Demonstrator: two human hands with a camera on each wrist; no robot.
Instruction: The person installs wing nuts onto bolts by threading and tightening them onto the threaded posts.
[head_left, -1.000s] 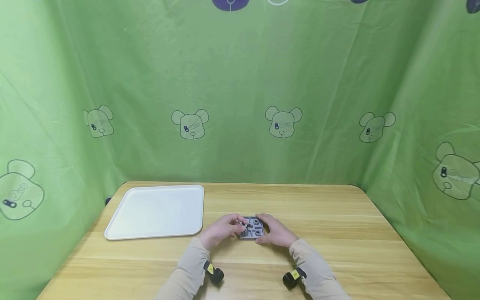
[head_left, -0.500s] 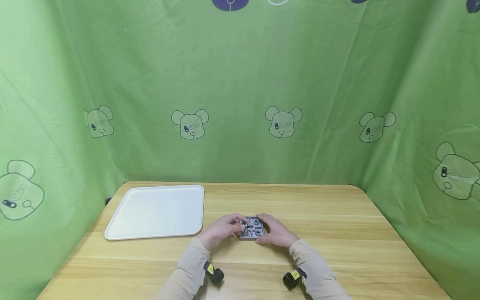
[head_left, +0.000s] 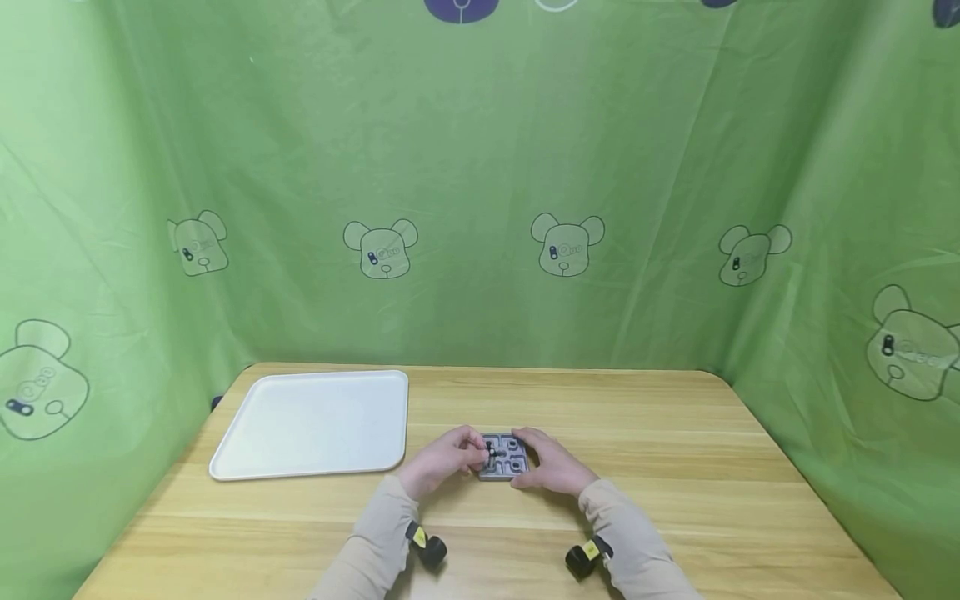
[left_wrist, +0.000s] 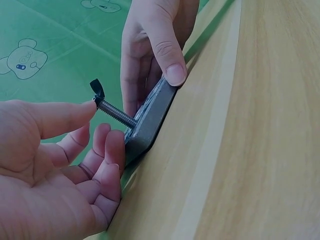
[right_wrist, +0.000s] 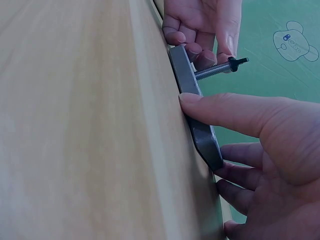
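A square dark-grey metal plate with recessed shapes lies on the table between the hands. From it rises a threaded bolt topped by a black wing nut. My left hand works at the nut, its thumb tip right against the wing nut and its other fingers curled beside the bolt and the plate's near corner. My right hand grips the plate's right side, thumb on the front edge and fingers at the far side. The recessed face is mostly hidden in both wrist views.
A white rectangular tray lies at the left of the wooden table. Green curtains printed with bear heads surround the table at the back and sides. Each wrist carries a black camera.
The left index finger has drawn back from over the plate toward the thumb, beside the wing nut. The right hand and the plate stay in place.
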